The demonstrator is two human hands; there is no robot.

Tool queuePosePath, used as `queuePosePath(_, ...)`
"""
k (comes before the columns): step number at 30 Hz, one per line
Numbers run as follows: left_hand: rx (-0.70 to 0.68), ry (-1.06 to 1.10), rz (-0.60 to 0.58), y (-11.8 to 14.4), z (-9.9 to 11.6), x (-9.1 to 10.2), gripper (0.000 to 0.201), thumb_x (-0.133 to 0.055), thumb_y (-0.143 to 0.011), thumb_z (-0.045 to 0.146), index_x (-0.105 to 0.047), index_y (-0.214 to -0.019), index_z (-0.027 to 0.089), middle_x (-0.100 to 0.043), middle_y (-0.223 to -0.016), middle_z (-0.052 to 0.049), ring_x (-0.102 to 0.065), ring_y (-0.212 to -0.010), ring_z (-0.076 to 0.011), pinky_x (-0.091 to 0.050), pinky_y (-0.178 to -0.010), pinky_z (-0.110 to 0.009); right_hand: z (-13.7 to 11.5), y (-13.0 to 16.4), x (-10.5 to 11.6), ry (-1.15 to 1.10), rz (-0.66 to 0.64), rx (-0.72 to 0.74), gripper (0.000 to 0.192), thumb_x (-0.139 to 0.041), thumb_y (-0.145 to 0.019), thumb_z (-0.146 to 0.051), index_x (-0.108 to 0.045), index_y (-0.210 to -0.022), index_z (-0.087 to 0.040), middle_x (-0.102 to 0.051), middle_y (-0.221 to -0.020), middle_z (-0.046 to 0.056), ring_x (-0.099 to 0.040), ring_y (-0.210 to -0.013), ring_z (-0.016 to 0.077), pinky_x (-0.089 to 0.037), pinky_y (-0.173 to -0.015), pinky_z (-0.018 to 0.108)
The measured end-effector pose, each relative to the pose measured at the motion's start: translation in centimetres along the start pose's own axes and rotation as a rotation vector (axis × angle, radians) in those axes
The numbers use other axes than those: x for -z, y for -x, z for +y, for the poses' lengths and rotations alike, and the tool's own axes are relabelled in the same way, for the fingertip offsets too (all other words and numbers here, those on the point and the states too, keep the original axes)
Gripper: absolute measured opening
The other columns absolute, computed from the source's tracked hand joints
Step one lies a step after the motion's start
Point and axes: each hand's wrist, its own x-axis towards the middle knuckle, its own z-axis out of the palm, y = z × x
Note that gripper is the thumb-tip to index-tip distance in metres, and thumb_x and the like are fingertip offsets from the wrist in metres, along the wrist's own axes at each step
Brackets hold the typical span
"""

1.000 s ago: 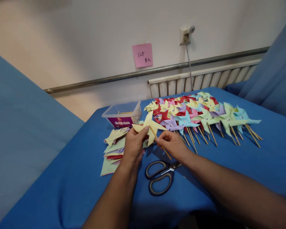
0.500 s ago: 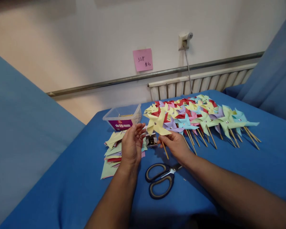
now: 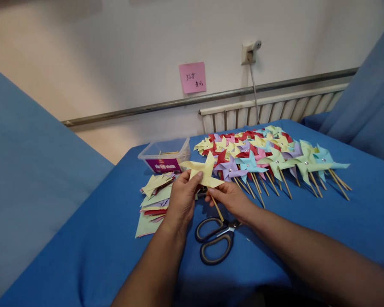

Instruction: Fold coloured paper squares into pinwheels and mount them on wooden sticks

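A pale yellow paper pinwheel (image 3: 205, 174) on a thin wooden stick (image 3: 218, 209) is held up between both hands. My left hand (image 3: 186, 194) pinches it, thumb pressed over the middle of its face. My right hand (image 3: 232, 197) grips near its lower right, by the stick just under the paper; the exact finger hold is partly hidden. Below the hands lie scissors (image 3: 216, 241) with dark handles, their blades partly under my right wrist. A small box with dark contents sits behind the hands, mostly covered.
Rows of finished paper pinwheels (image 3: 250, 164) in several colours lie at the back right. Stacked coloured paper (image 3: 152, 204) lies left of my hands, with a clear plastic tub (image 3: 182, 154) of sticks behind it. A blue cloth (image 3: 115, 221) covers the table.
My left hand has moved in from beside the pinwheel and closed on it. The pinwheel has shifted slightly left and down, with my right hand following.
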Motion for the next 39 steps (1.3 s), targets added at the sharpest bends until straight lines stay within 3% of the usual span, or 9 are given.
queuePosePath(5,0.039,0.018,0.006,-0.1,0.2,0.2,0.033,-0.087,-0.063,0.028,-0.072,-0.087,0.012,-0.072,-0.079,-0.003,-0.063,-0.067,-0.0119,-0.05,-0.068,-0.023,0.0,0.0,0.2,-0.05,-0.059,-0.015,0.045,-0.082,-0.065,-0.056,-0.071,-0.085,-0.018,-0.071,-0.071,0.001,-0.063,-0.062,0.0136,-0.051,-0.064,0.029)
queuePosePath(11,0.206,0.027,-0.086,0.1,0.6,0.4,0.034,-0.088,-0.063,0.028,-0.072,-0.088,0.012,-0.073,-0.079,-0.005,-0.064,-0.064,-0.0134,-0.05,-0.061,-0.024,-0.7,-0.6,1.7,-0.11,0.086,0.117,0.037,-0.083,-0.067,-0.051,-0.068,-0.077,-0.019,-0.067,-0.073,-0.001,-0.059,-0.066,0.0126,-0.048,-0.065,0.026)
queuePosePath(15,0.271,0.037,-0.142,0.5,0.3,0.1,0.034,-0.088,-0.063,0.025,-0.073,-0.091,0.013,-0.073,-0.08,-0.006,-0.064,-0.065,-0.0136,-0.05,-0.063,-0.024,-0.8,-0.8,2.2,-0.156,0.075,0.142,0.039,-0.088,-0.063,-0.046,-0.067,-0.082,-0.019,-0.069,-0.078,-0.001,-0.06,-0.07,0.0141,-0.048,-0.069,0.028)
queuePosePath(22,0.315,0.07,-0.229,1.2,0.1,-0.7,0.036,-0.09,-0.059,0.023,-0.075,-0.09,0.011,-0.074,-0.078,-0.007,-0.064,-0.062,-0.0137,-0.049,-0.062,-0.024,-0.7,-0.6,2.0,-0.189,0.078,0.062,0.044,-0.089,-0.059,-0.049,-0.066,-0.082,-0.019,-0.066,-0.069,-0.002,-0.059,-0.062,0.0134,-0.046,-0.06,0.026)
queuePosePath(31,0.344,0.038,-0.267,0.8,-0.2,-0.1,0.032,-0.087,-0.064,0.025,-0.075,-0.09,0.011,-0.071,-0.075,-0.006,-0.063,-0.061,-0.0127,-0.048,-0.059,-0.023,-2.3,-0.1,2.3,-0.264,0.011,0.091,0.044,-0.088,-0.061,-0.046,-0.072,-0.095,-0.025,-0.069,-0.084,0.0,-0.061,-0.07,0.0136,-0.047,-0.064,0.026)
queuePosePath(39,0.347,0.045,-0.271,1.0,-0.2,-0.3,0.031,-0.087,-0.064,0.023,-0.074,-0.089,0.012,-0.072,-0.076,-0.006,-0.063,-0.062,-0.0127,-0.049,-0.062,-0.024,-2.3,-0.3,1.9,-0.208,0.076,0.143,0.038,-0.09,-0.057,-0.043,-0.067,-0.079,-0.021,-0.06,-0.067,-0.004,-0.05,-0.057,0.0104,-0.04,-0.055,0.024)
